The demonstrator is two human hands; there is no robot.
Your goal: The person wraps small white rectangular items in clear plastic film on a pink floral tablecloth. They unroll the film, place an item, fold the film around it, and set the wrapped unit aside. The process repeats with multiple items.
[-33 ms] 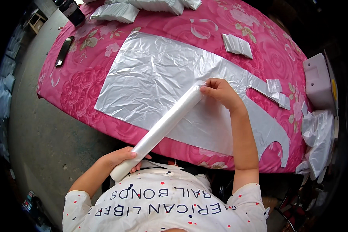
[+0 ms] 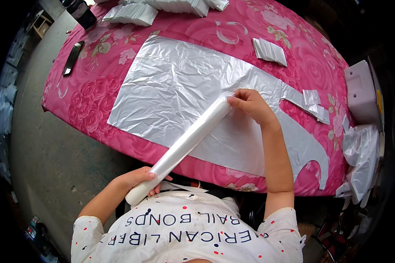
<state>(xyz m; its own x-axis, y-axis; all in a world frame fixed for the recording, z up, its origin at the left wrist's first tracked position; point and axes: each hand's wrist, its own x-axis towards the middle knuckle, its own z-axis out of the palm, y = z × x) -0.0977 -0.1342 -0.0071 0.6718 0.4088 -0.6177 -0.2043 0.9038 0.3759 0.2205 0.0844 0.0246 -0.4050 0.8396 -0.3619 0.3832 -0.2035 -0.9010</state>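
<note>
A long, glossy white roll of thin plastic film [image 2: 188, 138] slants across my front, over the table's near edge. My left hand [image 2: 142, 179] grips its lower end, with the thumb on top and fingers curled beneath. At the upper end, my right hand [image 2: 248, 103] pinches the roll's rim between thumb and fingers. Beneath it a flat, wrinkled, silvery-white plastic sheet [image 2: 162, 83], cut like an apron, lies on the table. Curved cut-outs and narrow strips shape its right end. A small folded plastic piece [image 2: 311, 97] rests on the upper strip.
A pink rose-patterned cloth [image 2: 87, 98] covers the table. Folded white plastic stacks [image 2: 131, 14] line the far edge, and a smaller folded bundle [image 2: 269, 51] lies at right. A black phone [image 2: 73, 58] and dark jar [image 2: 80, 13] sit at left. A white bin [image 2: 362, 92] stands right, above loose plastic [image 2: 360, 153].
</note>
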